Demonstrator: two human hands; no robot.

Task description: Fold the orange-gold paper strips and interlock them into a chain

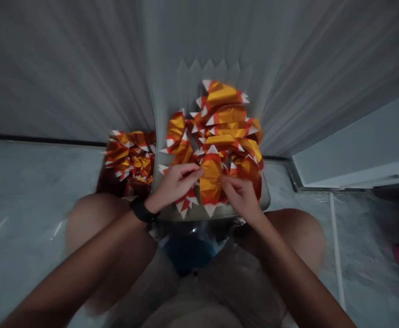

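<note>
Between my two hands is a folded gold and red paper piece with white pointed ends, standing lengthwise. My left hand pinches its left edge, thumb and fingers together. On the opposite edge, my right hand pinches with closed fingertips. Behind it lies a pile of similar folded gold papers, spread over a pale metallic surface in front of me. A few more gold pieces lie to the left of the pile.
A dark red box with more folded gold papers stands left of the pale surface. Grey pleated curtain or panelling rises behind. My knees flank the work surface. A white cabinet-like edge is at right, above the tiled floor.
</note>
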